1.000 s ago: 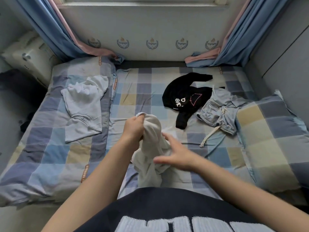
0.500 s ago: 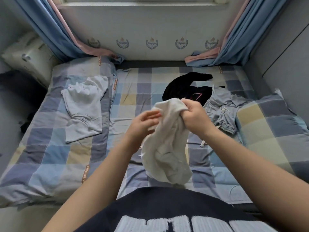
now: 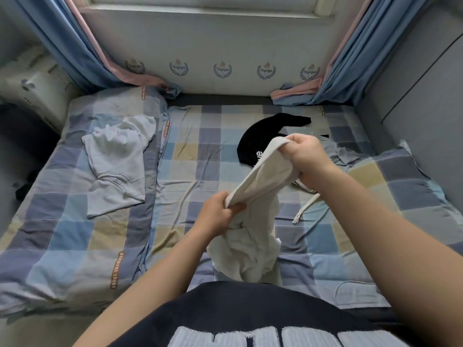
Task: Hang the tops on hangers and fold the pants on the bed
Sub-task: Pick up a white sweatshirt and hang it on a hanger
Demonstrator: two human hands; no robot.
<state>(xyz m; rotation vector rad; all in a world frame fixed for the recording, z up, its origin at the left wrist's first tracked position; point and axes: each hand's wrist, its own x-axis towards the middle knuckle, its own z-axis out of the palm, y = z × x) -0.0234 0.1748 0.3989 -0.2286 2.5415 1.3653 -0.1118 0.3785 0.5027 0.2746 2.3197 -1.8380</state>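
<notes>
1. Evidently the cream garment (image 3: 253, 236) is being opened out for sorting. It hangs in the air over the near middle of the bed (image 3: 200, 136), and its bunched lower part drops toward the person's dark shirt.
2. Left hand (image 3: 220, 211): the fingers are curled tight around one end of a banded edge, low and close to the body. This anchors the cloth so the other end can be pulled away from it.
3. Right hand (image 3: 305, 159): the fingers are closed in a fist on the far end of the same edge, raised higher and farther out. The band runs taut and slanted between the two hands, probably so its shape can be read.
4. I cannot tell whether that band is a waistband or a hem, so whether this piece gets hung or folded is still open.
5. A black top (image 3: 258, 144) with white lettering lies spread behind the right hand, partly hidden by it.
6. Just right of it is a crumpled grey-blue garment (image 3: 350, 156), and its drawstring (image 3: 307, 209) trails toward the near side. The cord suggests pants.
7. A white T-shirt (image 3: 115, 166) rests loosely on the checked quilt (image 3: 62, 234) to the left, well apart from the others. It looks set aside, not yet hung.
8. No hanger shows anywhere in view, so by my reading the task is at an early stage.
</notes>
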